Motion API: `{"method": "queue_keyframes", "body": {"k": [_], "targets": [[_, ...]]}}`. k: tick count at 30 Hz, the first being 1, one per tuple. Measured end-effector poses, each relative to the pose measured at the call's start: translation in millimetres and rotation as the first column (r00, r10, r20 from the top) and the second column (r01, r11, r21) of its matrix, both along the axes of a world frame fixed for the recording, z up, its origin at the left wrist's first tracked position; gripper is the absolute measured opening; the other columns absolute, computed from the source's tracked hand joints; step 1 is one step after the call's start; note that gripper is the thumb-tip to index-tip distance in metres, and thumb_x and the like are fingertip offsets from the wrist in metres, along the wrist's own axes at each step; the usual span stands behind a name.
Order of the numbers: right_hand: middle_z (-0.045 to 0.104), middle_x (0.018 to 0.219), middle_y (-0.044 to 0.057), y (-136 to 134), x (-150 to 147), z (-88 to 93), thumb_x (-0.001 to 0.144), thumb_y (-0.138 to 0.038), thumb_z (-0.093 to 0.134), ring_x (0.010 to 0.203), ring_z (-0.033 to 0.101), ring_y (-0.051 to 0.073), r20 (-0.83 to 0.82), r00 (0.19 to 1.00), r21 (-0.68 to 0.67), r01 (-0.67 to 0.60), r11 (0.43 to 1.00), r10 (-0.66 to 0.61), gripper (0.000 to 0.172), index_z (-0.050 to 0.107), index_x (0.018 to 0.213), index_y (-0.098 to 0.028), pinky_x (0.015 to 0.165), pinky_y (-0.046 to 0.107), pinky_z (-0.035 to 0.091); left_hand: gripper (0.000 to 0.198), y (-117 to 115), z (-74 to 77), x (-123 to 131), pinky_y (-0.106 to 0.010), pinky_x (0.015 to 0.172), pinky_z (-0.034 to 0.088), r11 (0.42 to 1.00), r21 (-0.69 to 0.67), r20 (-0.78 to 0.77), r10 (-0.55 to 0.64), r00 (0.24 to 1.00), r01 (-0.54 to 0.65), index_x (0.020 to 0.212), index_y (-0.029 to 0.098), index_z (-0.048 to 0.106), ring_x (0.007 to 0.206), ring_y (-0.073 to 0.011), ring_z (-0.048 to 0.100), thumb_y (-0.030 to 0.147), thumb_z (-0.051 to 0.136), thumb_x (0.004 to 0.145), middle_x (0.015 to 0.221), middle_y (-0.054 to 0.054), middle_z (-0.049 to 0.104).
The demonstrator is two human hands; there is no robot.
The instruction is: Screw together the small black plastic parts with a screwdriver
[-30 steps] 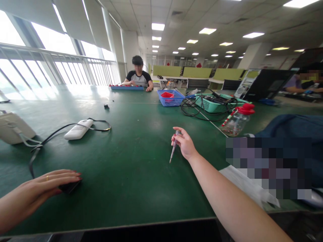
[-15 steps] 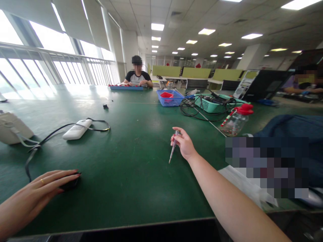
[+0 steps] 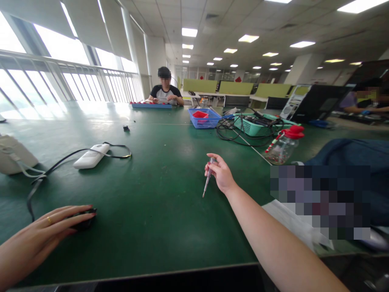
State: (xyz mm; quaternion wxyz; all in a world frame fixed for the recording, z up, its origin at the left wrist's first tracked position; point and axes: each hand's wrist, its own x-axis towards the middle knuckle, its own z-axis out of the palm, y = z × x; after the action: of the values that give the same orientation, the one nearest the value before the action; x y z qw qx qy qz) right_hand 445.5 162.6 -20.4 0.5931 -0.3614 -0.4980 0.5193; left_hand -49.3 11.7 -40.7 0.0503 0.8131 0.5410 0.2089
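On the far side of the green table [image 3: 158, 202], a blue basket [image 3: 209, 123] holds a red item [image 3: 201, 114]; a green basket [image 3: 252, 129] beside it holds black cables [image 3: 231, 132]. Mid-table, the right hand [image 3: 223, 175] reaches forward on an outstretched arm, grip clamped on a screwdriver [image 3: 207, 181], tip slanting down. Near left, the left hand [image 3: 50, 227] lies flat on a small black object [image 3: 86, 213], fingers straight, grip apart.

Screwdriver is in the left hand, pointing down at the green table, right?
Not quite. The head view shows the screwdriver in the right hand, not the left, pointing down at the green table. The left hand lies flat over a small black object.
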Motion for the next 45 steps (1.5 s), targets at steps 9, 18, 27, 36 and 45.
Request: {"method": "queue_keyframes", "body": {"k": [9,18,27,36,45], "targets": [[0.061,0.063,-0.006,0,0,0.2,0.071,-0.028,0.066,0.053,0.057,0.012,-0.004,1.000,-0.006,0.003,1.000,-0.003,0.041,0.054,0.109,-0.023,0.057,0.029,0.049,0.042,-4,-2.8,3,-0.060,0.104,0.045,0.990,-0.108,-0.052,0.080,0.995,-0.085,0.125,0.068,0.044,0.119,-0.0251,0.061,0.043,0.044,0.090,0.139,0.034,0.045],[0.061,0.064,-0.006,-3,-2,3.2,0.072,-0.029,0.066,0.054,0.057,0.013,0.002,1.000,-0.004,-0.013,1.000,0.013,0.040,0.054,0.109,-0.023,0.059,0.031,0.048,0.036,4,24.4,49,-0.053,0.102,0.048,0.993,0.002,-0.005,0.121,0.993,-0.121,0.120,0.062,0.053,0.111,-0.0234,0.062,0.042,0.050,0.091,0.118,0.016,0.068],[0.064,0.069,-0.004,-6,-5,11.2,0.072,-0.032,0.071,0.060,0.058,0.013,-0.020,0.999,0.022,-0.031,0.999,0.032,0.046,0.052,0.114,-0.024,0.064,0.031,0.049,0.050,35,75.3,222,-0.037,0.097,0.049,0.991,-0.058,-0.032,-0.125,0.992,0.123,0.141,0.035,0.045,0.108,-0.0224,0.061,0.028,0.053,0.092,0.116,-0.004,0.067],[0.061,0.078,0.001,-28,-7,33.1,0.082,-0.036,0.067,0.075,0.061,0.016,0.320,0.946,0.271,-0.146,0.952,0.054,0.020,0.056,0.093,-0.023,0.074,0.034,0.050,0.056,112,54.3,281,-0.039,0.096,0.047,0.982,0.010,-0.050,-0.189,0.981,0.189,0.142,0.025,0.043,0.109,-0.0266,0.061,0.021,0.058,0.089,0.115,-0.008,0.069],[0.059,0.079,0.001,-24,-6,30.5,0.087,-0.036,0.060,0.073,0.057,0.016,0.435,0.900,0.309,-0.121,0.944,-0.027,0.016,0.052,0.087,-0.023,0.070,0.031,0.047,0.065,134,24.3,267,-0.038,0.098,0.048,0.960,-0.128,0.220,-0.219,0.951,0.251,0.142,0.030,0.043,0.108,-0.0229,0.063,0.030,0.067,0.082,0.116,-0.002,0.071]]}}
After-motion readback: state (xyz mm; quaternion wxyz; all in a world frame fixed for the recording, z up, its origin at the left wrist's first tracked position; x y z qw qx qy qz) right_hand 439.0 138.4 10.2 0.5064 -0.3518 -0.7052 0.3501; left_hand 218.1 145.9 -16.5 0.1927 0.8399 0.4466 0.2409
